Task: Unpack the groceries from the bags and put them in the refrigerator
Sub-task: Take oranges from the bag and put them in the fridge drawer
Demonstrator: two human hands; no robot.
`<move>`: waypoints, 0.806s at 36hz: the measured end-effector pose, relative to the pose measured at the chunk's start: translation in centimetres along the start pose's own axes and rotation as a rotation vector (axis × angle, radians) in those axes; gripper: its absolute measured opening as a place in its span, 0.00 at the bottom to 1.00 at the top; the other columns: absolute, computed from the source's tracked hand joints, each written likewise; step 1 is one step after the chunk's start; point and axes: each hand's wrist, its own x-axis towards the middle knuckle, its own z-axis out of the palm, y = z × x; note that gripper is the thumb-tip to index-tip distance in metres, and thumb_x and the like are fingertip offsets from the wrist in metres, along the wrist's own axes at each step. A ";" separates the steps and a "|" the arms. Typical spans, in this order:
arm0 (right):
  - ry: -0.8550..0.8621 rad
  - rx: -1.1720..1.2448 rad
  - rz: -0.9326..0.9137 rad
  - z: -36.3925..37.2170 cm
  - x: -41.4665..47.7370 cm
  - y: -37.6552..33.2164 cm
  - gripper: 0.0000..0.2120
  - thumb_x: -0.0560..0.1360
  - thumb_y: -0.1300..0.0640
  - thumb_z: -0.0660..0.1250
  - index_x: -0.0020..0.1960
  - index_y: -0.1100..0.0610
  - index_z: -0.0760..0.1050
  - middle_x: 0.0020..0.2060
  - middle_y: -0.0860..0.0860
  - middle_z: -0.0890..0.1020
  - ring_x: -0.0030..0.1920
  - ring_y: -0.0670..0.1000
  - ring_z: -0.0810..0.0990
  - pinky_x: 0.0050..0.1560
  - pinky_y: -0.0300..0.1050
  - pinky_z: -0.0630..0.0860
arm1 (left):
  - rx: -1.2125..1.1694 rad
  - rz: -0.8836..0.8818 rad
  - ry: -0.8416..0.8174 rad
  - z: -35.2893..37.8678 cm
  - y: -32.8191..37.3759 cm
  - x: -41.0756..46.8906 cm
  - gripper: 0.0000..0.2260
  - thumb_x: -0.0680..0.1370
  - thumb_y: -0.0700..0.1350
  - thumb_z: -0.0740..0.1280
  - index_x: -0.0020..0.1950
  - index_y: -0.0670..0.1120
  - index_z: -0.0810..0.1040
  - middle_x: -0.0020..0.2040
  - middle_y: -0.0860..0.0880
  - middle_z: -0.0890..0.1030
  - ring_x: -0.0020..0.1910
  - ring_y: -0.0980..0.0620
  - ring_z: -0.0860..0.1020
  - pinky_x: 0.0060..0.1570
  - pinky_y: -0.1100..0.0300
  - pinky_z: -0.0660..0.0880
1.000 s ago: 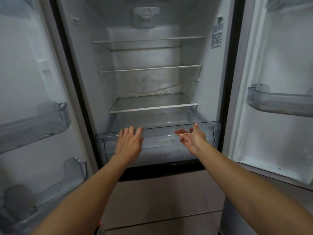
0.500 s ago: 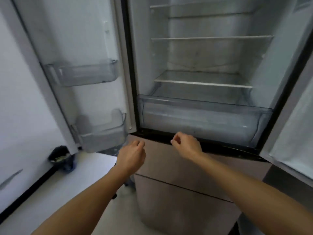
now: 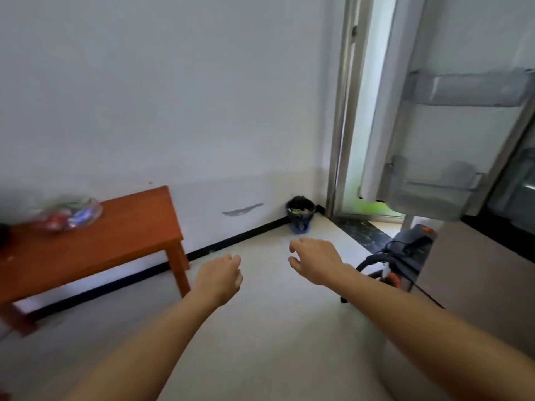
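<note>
A clear plastic grocery bag (image 3: 68,214) with colourful items inside lies blurred on the orange-brown wooden table (image 3: 95,250) at the left. The refrigerator's open left door (image 3: 451,117), with two empty clear bins, stands at the right edge; the cabinet body is mostly out of frame. My left hand (image 3: 220,277) hangs over the floor with its fingers loosely curled and nothing in it. My right hand (image 3: 314,261) is beside it, fingers apart, holding nothing. Both hands are well away from the bag and the fridge.
A small dark waste bin (image 3: 300,214) sits in the wall corner by a doorway (image 3: 362,125). A grey and orange appliance with a black cord (image 3: 405,256) stands on the floor next to the fridge. Pale floor stretches between table and fridge.
My view has swung left from the open fridge to the wall and table. Both hands left the crisper drawer front and now hang empty over the floor.
</note>
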 end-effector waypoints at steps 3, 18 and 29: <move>-0.004 -0.004 -0.114 0.8 3.9 -7.1 0.15 0.80 0.45 0.58 0.61 0.52 0.73 0.56 0.51 0.78 0.53 0.54 0.78 0.50 0.49 0.74 | 0.019 -0.120 -0.008 -0.3 -7.2 -3.4 0.06 0.80 0.49 0.60 0.46 0.50 0.73 0.42 0.52 0.77 0.38 0.53 0.77 0.40 0.54 0.78; -0.069 0.061 -0.479 5.3 18.9 -39.0 0.10 0.80 0.48 0.59 0.57 0.52 0.73 0.51 0.50 0.78 0.50 0.53 0.79 0.44 0.45 0.71 | 0.073 -0.556 -0.089 -2.3 -36.3 -14.7 0.09 0.80 0.48 0.57 0.54 0.47 0.74 0.51 0.49 0.76 0.49 0.46 0.77 0.40 0.54 0.69; -0.126 0.082 -0.616 10.5 34.1 -49.8 0.13 0.80 0.46 0.59 0.60 0.51 0.71 0.52 0.49 0.77 0.50 0.54 0.78 0.48 0.50 0.77 | 0.032 -0.711 -0.087 0.2 -51.0 -11.8 0.09 0.80 0.47 0.58 0.55 0.46 0.74 0.54 0.48 0.77 0.53 0.45 0.77 0.45 0.52 0.71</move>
